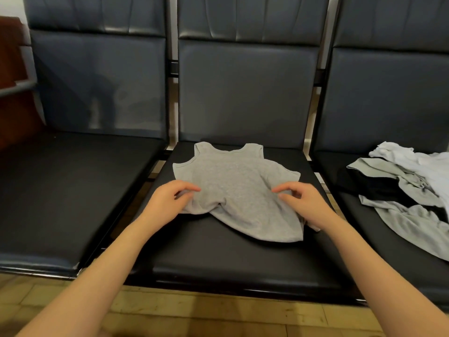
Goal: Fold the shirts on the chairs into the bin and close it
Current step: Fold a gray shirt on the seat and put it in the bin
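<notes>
Hands pinch a grey shirt (233, 188) (rumpled, on the middle chair (218, 259)): left hand (167, 203) and right hand (303, 203) each grip its fabric.

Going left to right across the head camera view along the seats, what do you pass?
Bare left seat → left hand → grey shirt on the middle seat → right hand → pile of white, grey and black clothes on the right seat.

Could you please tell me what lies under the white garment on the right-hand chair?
The white garment rests on crumpled pale grey shirts and a black shirt; anything further beneath is covered.
</notes>
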